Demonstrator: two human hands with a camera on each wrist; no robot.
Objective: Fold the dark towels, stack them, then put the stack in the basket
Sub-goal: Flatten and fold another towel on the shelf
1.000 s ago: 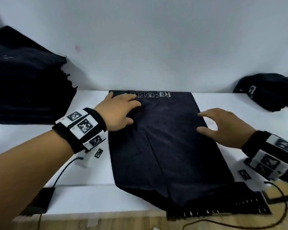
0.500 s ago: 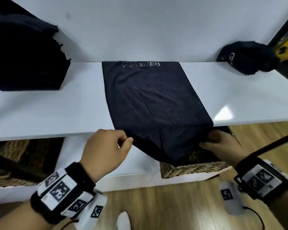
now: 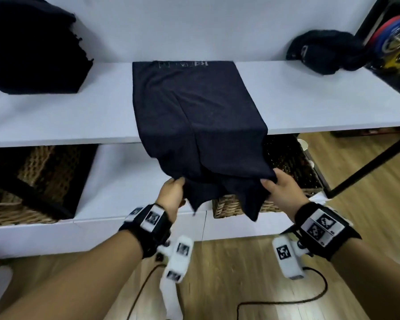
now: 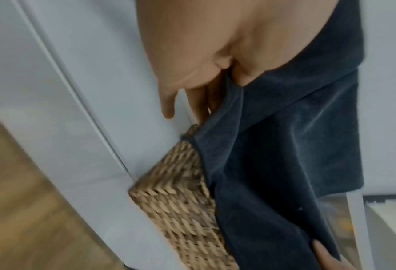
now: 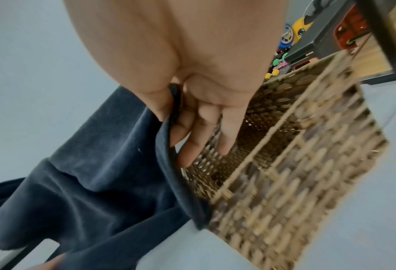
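Observation:
A dark navy towel (image 3: 194,107) lies lengthwise on the white table (image 3: 56,118), its near end hanging over the front edge. My left hand (image 3: 174,192) pinches the hanging end's left corner; in the left wrist view the thumb and fingers (image 4: 201,107) clamp the towel (image 4: 284,146). My right hand (image 3: 276,188) pinches the right corner, thumb on top, and the right wrist view shows the towel's hem (image 5: 169,138) between thumb and fingers. A wicker basket (image 3: 289,162) sits under the table behind the hanging end.
A stack of folded dark towels (image 3: 32,54) sits at the table's back left. A crumpled dark towel (image 3: 323,54) lies at the back right. Another wicker basket (image 3: 32,181) stands under the table on the left. Cables trail over the wooden floor (image 3: 240,285).
Both hands left the towel's top on the table and came down to its hanging near end. They now pinch its two corners and hold them up off the table's front.

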